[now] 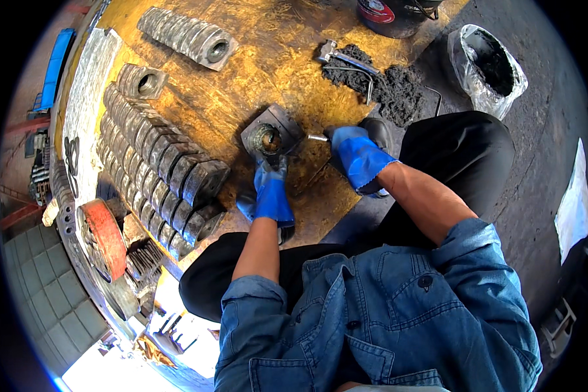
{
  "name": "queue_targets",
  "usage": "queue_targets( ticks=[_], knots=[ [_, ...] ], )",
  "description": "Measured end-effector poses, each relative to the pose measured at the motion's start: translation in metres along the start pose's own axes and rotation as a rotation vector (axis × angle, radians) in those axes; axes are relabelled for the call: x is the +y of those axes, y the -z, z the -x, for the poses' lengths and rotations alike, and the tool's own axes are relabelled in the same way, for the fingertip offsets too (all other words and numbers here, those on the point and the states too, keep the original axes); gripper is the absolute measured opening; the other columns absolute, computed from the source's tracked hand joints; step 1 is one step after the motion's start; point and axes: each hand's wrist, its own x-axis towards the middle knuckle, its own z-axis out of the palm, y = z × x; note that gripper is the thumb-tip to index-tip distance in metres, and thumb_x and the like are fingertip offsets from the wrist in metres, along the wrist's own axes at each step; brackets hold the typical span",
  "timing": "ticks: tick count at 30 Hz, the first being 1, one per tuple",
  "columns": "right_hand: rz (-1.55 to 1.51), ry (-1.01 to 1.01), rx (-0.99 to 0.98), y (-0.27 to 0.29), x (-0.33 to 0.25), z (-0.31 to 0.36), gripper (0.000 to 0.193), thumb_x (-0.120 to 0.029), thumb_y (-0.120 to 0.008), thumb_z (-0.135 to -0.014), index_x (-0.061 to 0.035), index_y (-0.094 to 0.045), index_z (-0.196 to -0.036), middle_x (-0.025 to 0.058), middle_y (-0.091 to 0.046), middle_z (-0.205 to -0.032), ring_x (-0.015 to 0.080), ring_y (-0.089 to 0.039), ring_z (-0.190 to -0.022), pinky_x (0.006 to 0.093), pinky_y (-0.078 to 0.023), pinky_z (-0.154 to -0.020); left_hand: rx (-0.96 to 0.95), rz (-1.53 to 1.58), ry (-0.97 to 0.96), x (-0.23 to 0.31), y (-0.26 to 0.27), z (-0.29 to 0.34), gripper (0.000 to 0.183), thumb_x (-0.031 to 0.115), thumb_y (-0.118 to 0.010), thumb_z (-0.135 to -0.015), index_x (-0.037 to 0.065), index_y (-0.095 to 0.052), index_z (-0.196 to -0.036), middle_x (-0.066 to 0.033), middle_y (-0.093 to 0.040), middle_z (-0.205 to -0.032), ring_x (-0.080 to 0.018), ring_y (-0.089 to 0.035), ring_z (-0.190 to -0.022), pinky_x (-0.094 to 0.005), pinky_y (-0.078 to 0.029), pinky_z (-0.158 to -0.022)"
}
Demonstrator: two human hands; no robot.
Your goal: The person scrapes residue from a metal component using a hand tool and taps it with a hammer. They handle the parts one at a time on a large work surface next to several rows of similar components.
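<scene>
My left hand (272, 186), in a blue glove, grips the near edge of a dark, squarish metal block (285, 120) with a round bore through its middle. The block is tilted so that the bore faces up toward me. To its right, my right hand (359, 155), also gloved in blue, is closed around a short silver bolt-like pin (317, 137). The pin's bare end points left at the block, a small gap away. My right fingers are partly hidden by the glove's back.
Long rows of bored metal blocks (157, 153) lie at left, with another row (183, 36) farther off. A hammer (346, 57) and hex keys (370, 88) rest by dark, clumped material (402, 95). Beyond stand a plastic-lined container (460, 65) and a black bucket (398, 23). A red-rimmed wheel (106, 238) is at left.
</scene>
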Motion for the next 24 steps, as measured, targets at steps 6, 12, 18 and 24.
queue_targets(
  ticks=[6,12,18,24],
  knots=[
    [-0.019,0.066,-0.006,-0.006,-0.015,0.009,0.025,-0.02,-0.057,-0.089,-0.0154,-0.068,-0.111,0.0147,-0.073,-0.103,0.0377,-0.07,-0.098,0.0491,-0.056,-0.079,-0.101,-0.002,0.031,-0.028,-0.004,-0.007,0.067,0.042,-0.067,-0.092,0.002,-0.046,-0.142,-0.0209,-0.062,-0.13,-0.0378,-0.062,-0.114,-0.041,-0.05,-0.095],
    [0.025,0.096,-0.087,-0.025,-0.014,-0.003,0.034,-0.019,-0.056,-0.089,-0.0147,-0.062,-0.122,0.0188,-0.072,-0.099,0.0386,-0.07,-0.094,0.0511,-0.055,-0.076,-0.251,0.179,0.194,-0.039,-0.009,-0.024,0.063,0.044,-0.07,-0.089,0.004,-0.056,-0.137,-0.02,-0.069,-0.117,-0.0366,-0.065,-0.109,-0.0415,-0.049,-0.096],
    [0.038,0.096,-0.063,-0.031,-0.024,-0.002,0.042,-0.016,-0.054,-0.088,-0.0159,-0.058,-0.13,0.0179,-0.072,-0.096,0.0379,-0.071,-0.091,0.0517,-0.054,-0.073,-0.152,0.102,0.125,-0.049,-0.013,-0.025,0.065,0.044,-0.07,-0.089,0.004,-0.056,-0.137,-0.0201,-0.069,-0.117,-0.0363,-0.065,-0.11,-0.0415,-0.049,-0.096],
    [-0.024,0.122,-0.032,-0.032,-0.019,-0.003,0.049,-0.016,-0.056,-0.086,-0.0186,-0.056,-0.135,0.0184,-0.072,-0.096,0.0383,-0.071,-0.09,0.0502,-0.054,-0.072,-0.126,0.071,0.11,-0.053,-0.015,-0.026,0.066,0.045,-0.071,-0.088,0.004,-0.055,-0.138,-0.0201,-0.069,-0.118,-0.036,-0.065,-0.11,-0.0415,-0.05,-0.096]
  ],
)
